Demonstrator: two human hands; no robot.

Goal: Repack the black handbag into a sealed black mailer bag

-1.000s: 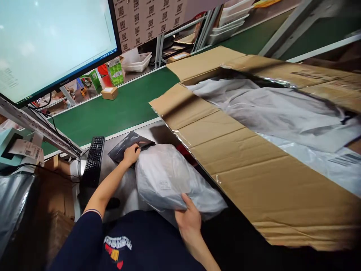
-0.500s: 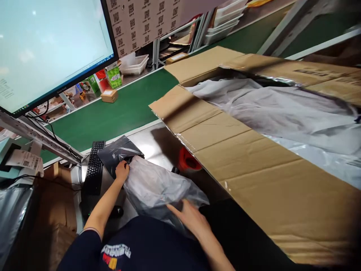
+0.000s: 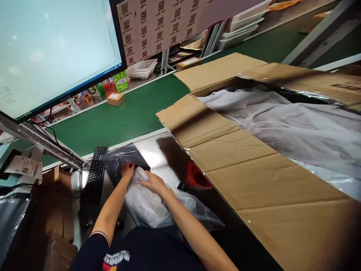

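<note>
Grey plastic parcel (image 3: 152, 205) lies on the steel counter (image 3: 153, 150), its far end beneath both hands: left hand (image 3: 127, 171) pinching the dark bag (image 3: 120, 162), right hand (image 3: 152, 182) pressing flat, fingers spread.

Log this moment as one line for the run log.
left hand: at dark mailer bag mouth | right hand: pressing clear-wrapped parcel | nearby: keyboard, open carton

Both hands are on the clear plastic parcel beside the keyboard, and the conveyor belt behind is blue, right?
Not quite: the conveyor belt is green, as the head view shows. Both the left hand and right hand are on the clear plastic parcel beside the keyboard.
</note>
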